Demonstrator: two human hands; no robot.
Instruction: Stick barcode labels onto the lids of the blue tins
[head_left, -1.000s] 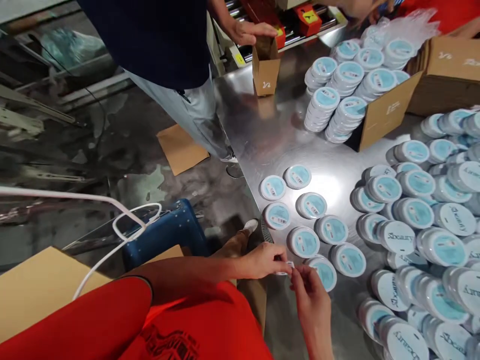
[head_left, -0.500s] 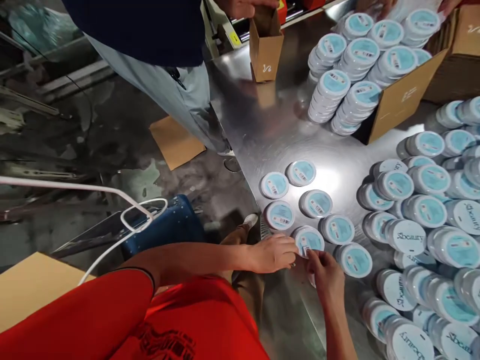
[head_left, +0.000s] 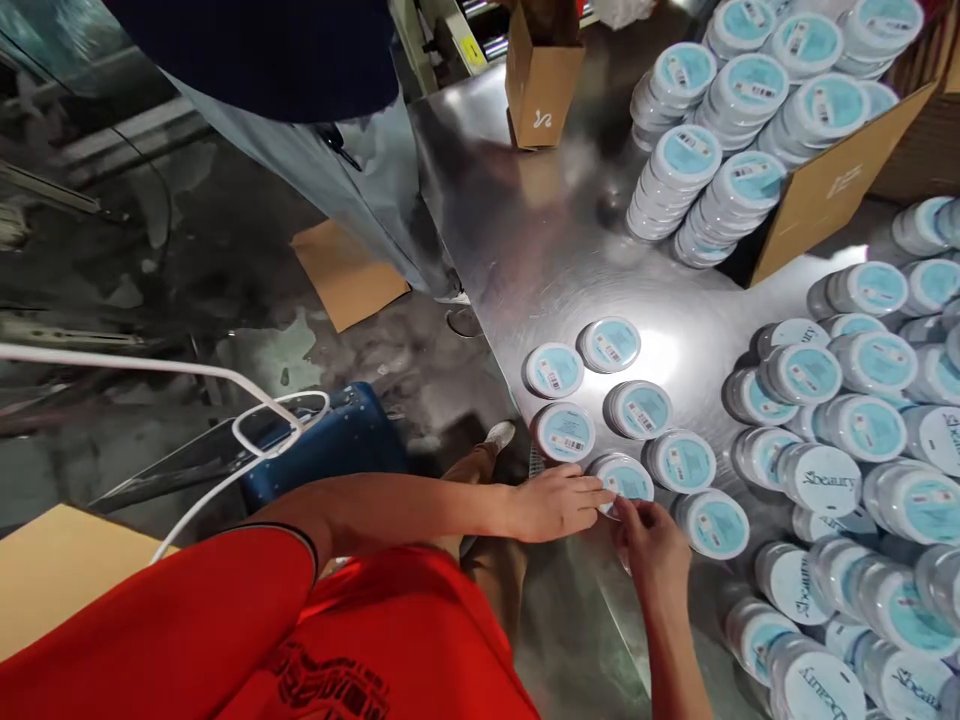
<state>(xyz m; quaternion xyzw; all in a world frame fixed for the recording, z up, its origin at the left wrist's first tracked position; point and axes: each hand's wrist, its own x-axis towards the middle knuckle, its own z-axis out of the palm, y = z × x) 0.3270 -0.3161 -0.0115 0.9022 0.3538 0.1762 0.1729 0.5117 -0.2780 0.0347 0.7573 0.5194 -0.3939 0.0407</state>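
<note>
Both hands meet over the near edge of a round white jar [head_left: 628, 474] with a pale blue label, standing at the table's edge. My left hand [head_left: 561, 502] reaches in from the left, fingers closed together, fingertips at the label's near side. My right hand [head_left: 654, 540] is closed in a pinch, thumb and index finger against the same spot. Whatever lies between the fingertips is too small to make out. Around them stand several similar jars, the nearest being one jar [head_left: 681, 461] and another jar [head_left: 712, 523] to the right.
Many more jars [head_left: 821, 478] crowd the right side of the metal table [head_left: 517, 260]. Tall jar stacks [head_left: 739, 190] stand behind, beside a cardboard flap [head_left: 840, 185]. A small open carton [head_left: 546, 95] is at the back. Across the corner stands another person [head_left: 300, 140].
My left fingers have slid slightly right and farther over the jar's near edge, covering more of its label. My right hand keeps its pinch. The view has shifted slightly.
</note>
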